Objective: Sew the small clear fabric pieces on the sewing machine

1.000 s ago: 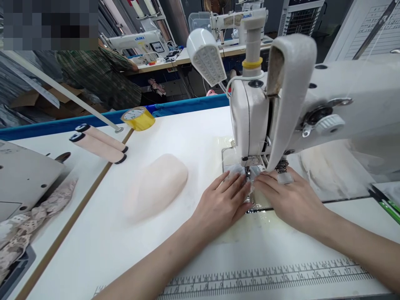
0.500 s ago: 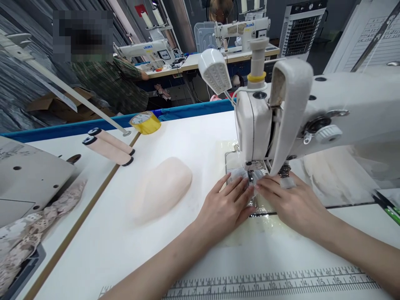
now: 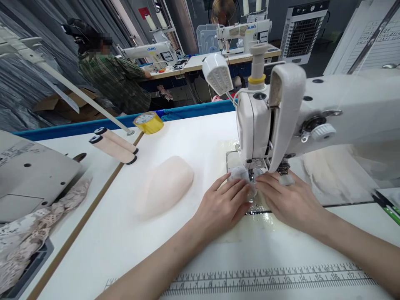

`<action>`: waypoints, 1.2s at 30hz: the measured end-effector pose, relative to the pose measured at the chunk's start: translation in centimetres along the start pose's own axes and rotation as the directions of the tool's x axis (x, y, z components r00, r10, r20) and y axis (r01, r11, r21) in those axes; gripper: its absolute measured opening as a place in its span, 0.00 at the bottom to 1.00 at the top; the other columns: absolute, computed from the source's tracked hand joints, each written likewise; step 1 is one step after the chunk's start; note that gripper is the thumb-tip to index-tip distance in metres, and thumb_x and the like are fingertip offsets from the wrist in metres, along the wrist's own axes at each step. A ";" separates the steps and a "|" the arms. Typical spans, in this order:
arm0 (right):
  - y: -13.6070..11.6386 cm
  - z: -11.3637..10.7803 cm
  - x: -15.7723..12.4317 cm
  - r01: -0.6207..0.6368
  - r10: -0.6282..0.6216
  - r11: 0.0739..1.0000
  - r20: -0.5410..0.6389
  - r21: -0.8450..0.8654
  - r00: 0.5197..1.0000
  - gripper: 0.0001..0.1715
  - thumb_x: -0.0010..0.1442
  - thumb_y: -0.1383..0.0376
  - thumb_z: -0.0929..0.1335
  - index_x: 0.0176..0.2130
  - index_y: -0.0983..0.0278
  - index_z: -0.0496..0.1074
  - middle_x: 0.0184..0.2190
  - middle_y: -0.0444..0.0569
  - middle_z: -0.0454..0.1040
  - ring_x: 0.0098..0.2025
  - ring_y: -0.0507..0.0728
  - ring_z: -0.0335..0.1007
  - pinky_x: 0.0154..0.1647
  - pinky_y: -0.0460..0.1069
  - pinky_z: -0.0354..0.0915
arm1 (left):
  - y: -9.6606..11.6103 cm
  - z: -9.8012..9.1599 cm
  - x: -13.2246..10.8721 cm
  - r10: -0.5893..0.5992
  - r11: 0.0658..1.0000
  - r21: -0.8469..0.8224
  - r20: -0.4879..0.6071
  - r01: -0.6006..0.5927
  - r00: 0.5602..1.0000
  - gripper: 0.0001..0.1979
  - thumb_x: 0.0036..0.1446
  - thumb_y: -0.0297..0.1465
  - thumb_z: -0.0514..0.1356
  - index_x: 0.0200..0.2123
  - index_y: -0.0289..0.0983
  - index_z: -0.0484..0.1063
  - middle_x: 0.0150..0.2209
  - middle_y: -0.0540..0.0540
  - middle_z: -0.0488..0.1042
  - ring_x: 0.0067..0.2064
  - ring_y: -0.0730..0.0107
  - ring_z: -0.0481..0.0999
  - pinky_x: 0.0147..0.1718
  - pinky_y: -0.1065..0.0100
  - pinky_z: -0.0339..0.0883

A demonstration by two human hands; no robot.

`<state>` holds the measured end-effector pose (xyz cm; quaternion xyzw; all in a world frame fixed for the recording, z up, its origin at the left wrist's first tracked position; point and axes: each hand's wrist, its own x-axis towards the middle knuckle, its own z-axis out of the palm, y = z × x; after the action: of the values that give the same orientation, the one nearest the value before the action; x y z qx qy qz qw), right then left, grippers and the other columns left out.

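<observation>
A white sewing machine (image 3: 253, 129) stands before me, its presser foot (image 3: 251, 175) down on a small piece of sheer, pale fabric (image 3: 240, 173). My left hand (image 3: 223, 202) lies palm down just left of the foot, fingers stretched over the fabric. From the other side, my right hand (image 3: 287, 198) rests with its fingers extended close to the foot, thumb mostly hidden. Both hands' fingertips press on the fabric, whose edges are partly covered. Left of my hands, a pale pink moulded cup (image 3: 170, 183) sits on the white table (image 3: 193, 137).
Two pink thread spools (image 3: 115, 148) and yellow tape (image 3: 149, 122) lie at the far left. Lace fabric (image 3: 40, 233) is beside another machine (image 3: 31, 175). Green-handled snips (image 3: 386, 204) lie right; a printed ruler (image 3: 250, 281) runs along the front. A person (image 3: 109, 79) works beyond.
The view has shifted slightly. My fingers stay around the presser foot, the left ones moving a little on the fabric. The person in the background has turned the head.
</observation>
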<state>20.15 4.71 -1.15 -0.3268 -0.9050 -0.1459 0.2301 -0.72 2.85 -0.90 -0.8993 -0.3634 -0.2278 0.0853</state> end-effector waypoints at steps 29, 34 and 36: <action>0.4 0.6 0.2 -0.133 0.162 0.979 -0.194 0.154 0.968 0.11 0.63 0.67 0.65 0.31 0.61 0.76 0.23 0.39 0.75 0.24 0.51 0.65 0.30 0.47 0.58 | 0.4 0.9 2.7 -0.116 0.989 0.086 -0.041 0.119 0.992 0.07 0.58 0.30 0.57 0.34 0.40 0.76 0.36 0.50 0.76 0.40 0.66 0.72 0.52 0.55 0.59; -0.1 0.2 -0.4 -0.029 0.041 0.994 -0.119 0.107 0.992 0.11 0.62 0.71 0.65 0.30 0.64 0.76 0.39 0.43 0.78 0.34 0.53 0.71 0.40 0.50 0.63 | 1.5 0.5 1.3 0.010 0.981 0.192 -0.070 0.004 0.997 0.08 0.60 0.27 0.56 0.40 0.38 0.75 0.41 0.48 0.77 0.44 0.64 0.73 0.52 0.56 0.61; -0.3 0.0 -0.7 0.043 -0.037 0.997 -0.092 0.062 0.995 0.12 0.62 0.74 0.64 0.32 0.65 0.76 0.42 0.45 0.77 0.38 0.54 0.72 0.46 0.52 0.64 | 2.2 0.1 0.6 0.037 0.970 0.240 -0.015 -0.033 0.999 0.11 0.60 0.25 0.55 0.45 0.35 0.74 0.46 0.45 0.76 0.49 0.61 0.71 0.54 0.55 0.60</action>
<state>20.43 4.13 -1.52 -0.2942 -0.9040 -0.1364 0.2784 1.18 1.65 -0.72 -0.8865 -0.3715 -0.1892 0.2007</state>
